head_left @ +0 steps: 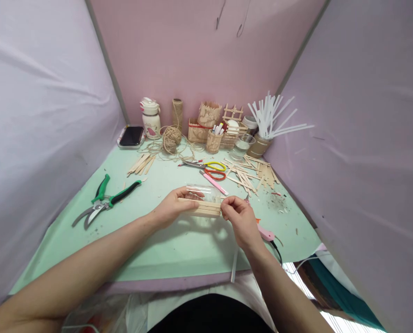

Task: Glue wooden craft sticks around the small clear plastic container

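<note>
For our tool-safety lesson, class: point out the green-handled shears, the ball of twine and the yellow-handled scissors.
green-handled shears [103,204], head view, on the pivot
ball of twine [172,138], head view, middle of the ball
yellow-handled scissors [202,164], head view, where blades meet handles

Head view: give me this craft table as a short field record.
Left hand: grips clear plastic cup, lying sideways
Right hand: pinches craft sticks laid along the cup
Surface: green mat
Left of hands: green-handled pruning shears, blades open
Behind hands: pink utility knife, red-handled scissors, yellow-handled scissors
Right side: loose stick pile; pink glue gun beside right wrist
Back row: twine ball, phone, jar of white glue sticks
</note>
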The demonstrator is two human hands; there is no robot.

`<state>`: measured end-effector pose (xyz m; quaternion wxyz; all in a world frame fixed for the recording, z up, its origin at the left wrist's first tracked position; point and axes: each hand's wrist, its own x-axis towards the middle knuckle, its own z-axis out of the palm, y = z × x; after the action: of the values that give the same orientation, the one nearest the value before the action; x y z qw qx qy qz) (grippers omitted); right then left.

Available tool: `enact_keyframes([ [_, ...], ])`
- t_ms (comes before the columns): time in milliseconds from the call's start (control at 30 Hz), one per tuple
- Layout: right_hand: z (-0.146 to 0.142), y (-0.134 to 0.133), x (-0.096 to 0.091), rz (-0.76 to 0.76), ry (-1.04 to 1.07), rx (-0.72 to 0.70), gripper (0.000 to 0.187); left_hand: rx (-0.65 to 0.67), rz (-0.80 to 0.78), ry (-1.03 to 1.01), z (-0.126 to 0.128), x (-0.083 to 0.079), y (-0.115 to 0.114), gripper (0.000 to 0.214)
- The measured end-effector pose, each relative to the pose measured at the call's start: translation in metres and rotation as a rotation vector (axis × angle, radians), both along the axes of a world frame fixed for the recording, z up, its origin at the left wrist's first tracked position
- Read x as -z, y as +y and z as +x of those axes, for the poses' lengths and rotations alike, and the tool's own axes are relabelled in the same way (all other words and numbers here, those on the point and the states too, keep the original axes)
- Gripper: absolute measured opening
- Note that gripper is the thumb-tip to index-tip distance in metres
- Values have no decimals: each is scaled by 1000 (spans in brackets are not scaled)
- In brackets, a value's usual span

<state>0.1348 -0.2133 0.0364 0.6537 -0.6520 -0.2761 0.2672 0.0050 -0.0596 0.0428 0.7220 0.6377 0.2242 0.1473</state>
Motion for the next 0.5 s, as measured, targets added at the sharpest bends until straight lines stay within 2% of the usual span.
enact_keyframes([
  [367,-1,-1,-1,-13,-56,9,5,-23,-21,-12,0,-3,-3,36],
  [500,0,-2,2,-12,-68,16,10,-30,-29,-3,0,-2,-1,36],
])
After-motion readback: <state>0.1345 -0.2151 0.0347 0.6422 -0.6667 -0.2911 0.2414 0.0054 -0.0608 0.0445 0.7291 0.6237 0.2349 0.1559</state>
